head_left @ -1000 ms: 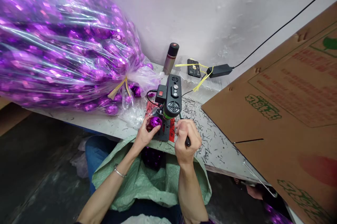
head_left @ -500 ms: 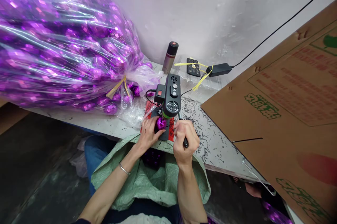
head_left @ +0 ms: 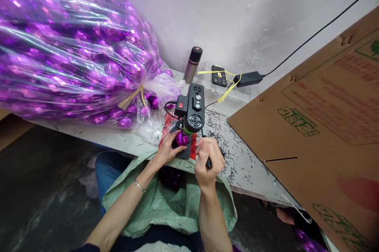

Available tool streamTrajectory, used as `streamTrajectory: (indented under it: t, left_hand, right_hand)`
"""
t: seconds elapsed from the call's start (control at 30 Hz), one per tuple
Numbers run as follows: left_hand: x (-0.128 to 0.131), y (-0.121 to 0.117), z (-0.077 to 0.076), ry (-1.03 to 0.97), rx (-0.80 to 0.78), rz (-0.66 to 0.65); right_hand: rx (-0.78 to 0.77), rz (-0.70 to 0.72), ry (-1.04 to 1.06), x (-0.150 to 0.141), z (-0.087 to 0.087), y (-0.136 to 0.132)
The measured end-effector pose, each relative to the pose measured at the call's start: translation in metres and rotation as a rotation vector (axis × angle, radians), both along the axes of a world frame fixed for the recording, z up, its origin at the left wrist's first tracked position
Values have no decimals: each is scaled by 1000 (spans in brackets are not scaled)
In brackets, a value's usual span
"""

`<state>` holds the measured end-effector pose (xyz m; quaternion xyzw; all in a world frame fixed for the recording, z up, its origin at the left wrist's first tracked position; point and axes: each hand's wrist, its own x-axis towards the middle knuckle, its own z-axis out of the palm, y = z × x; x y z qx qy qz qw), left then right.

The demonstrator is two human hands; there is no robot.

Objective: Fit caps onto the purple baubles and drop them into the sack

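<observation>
Over the last second the purple ball (head_left: 181,139) has shifted from just left of the head of the black machine (head_left: 196,106) to right beneath that head, so it now appears lined up for working. The left hand (head_left: 166,153) holds it there, fingers (head_left: 171,138) and thumb curved round it, spread only as wide as the ball. At the machine's right, the right hand (head_left: 209,157) makes a tight fist round the lever (head_left: 209,164). Black clippings (head_left: 218,126) litter the bench (head_left: 133,146) right of the machine; a bulging clear bag (head_left: 74,55) lies to its left.
</observation>
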<state>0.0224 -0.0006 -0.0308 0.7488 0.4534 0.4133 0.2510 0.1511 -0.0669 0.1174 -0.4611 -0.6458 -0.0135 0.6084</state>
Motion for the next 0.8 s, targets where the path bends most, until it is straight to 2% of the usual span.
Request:
streamTrajectory:
  t: [0.13,0.33,0.43,0.8]
  left_hand:
    - [1,-2,-6,-45,-4,-1]
    - [2,-2,-8,-70,19,-2]
    - [2,-2,-8,-75,26,-5]
    - [3,-2,-5,-44,-8,-1]
  right_hand:
    - [17,-2,-7,-1,-10,-1]
    - [66,-23,3,-4,-48,-1]
    - [83,-33,12,-4,-61,1]
    - [105,-65,10,-3,-73,5]
